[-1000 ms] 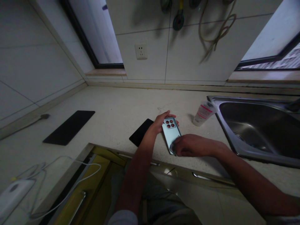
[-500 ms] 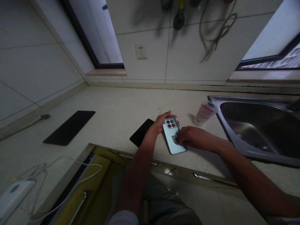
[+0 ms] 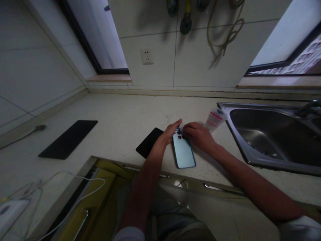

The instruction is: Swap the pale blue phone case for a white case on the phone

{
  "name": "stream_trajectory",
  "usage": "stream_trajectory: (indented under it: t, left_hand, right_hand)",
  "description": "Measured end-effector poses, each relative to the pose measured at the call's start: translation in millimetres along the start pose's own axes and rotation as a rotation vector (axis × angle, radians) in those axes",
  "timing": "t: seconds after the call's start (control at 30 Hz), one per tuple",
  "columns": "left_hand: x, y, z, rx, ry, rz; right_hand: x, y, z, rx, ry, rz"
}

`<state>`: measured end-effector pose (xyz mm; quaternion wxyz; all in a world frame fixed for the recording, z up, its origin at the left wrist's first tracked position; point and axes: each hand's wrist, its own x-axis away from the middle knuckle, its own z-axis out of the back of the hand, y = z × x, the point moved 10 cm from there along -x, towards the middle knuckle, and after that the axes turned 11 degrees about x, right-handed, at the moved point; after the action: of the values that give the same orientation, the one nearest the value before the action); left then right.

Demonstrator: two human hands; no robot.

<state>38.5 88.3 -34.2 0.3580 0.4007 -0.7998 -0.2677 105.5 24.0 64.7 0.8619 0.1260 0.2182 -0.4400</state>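
Note:
A pale blue phone (image 3: 184,154) lies back up on the counter, its camera block near the top partly covered by fingers. My left hand (image 3: 172,131) is closed around the phone's upper left edge and steadies it. My right hand (image 3: 197,133) has its fingers pinched together over the top of the phone, beside the cameras. From between those fingers pokes a small whitish wipe (image 3: 181,126), mostly hidden. Just left of my left hand a small black pad (image 3: 149,142) lies flat, partly under my forearm.
A clear plastic cup with red print (image 3: 215,119) stands beside the steel sink (image 3: 240,147) on the right. Farther left lies a larger black mat (image 3: 69,139). A white device (image 3: 12,214) with a cable sits at the lower left. A socket (image 3: 146,56) is on the tiled wall.
My right hand has moved up with the wipe from the middle of the phone's back to its camera end. The left hand still grips the phone. The view has shifted slightly.

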Motion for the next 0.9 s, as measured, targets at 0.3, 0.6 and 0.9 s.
stream_trajectory:
  t: [0.3,0.6,0.9]
  left_hand:
    - [3,0,-11.9,-0.035,-0.112,-0.005]
    - [9,-4,-21.0,0.023,-0.153,0.069]
    - [4,2,-6.8,0.048,-0.06,0.052]
  right_hand:
    - [-7,-11,4,-0.129,0.24,0.072]
    - [-12,-20,4,-0.126,0.177,0.045]
    - [-9,17,-11,-0.017,-0.041,-0.182]
